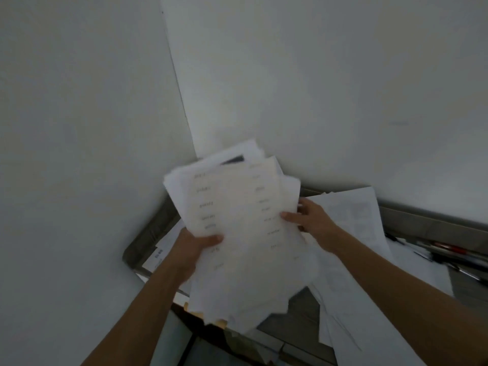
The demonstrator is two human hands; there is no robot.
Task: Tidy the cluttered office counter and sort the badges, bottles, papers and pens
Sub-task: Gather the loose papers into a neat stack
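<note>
I hold an untidy stack of white printed papers [237, 223] up above the counter corner. My left hand [195, 244] grips the stack's left edge, thumb on top. My right hand [306, 215] grips the right edge, thumb on the front sheet and fingers behind. The sheets fan out unevenly and hide the counter beneath them. More loose papers [361, 223] lie spread on the grey counter [298, 307] to the right. Pens [449, 249], blurred, lie at the far right.
White walls meet in a corner right behind the stack. A grey raised rim [150, 233] borders the counter on the left and at the back. The counter's front edge and a dark gap [200, 328] lie below my forearms.
</note>
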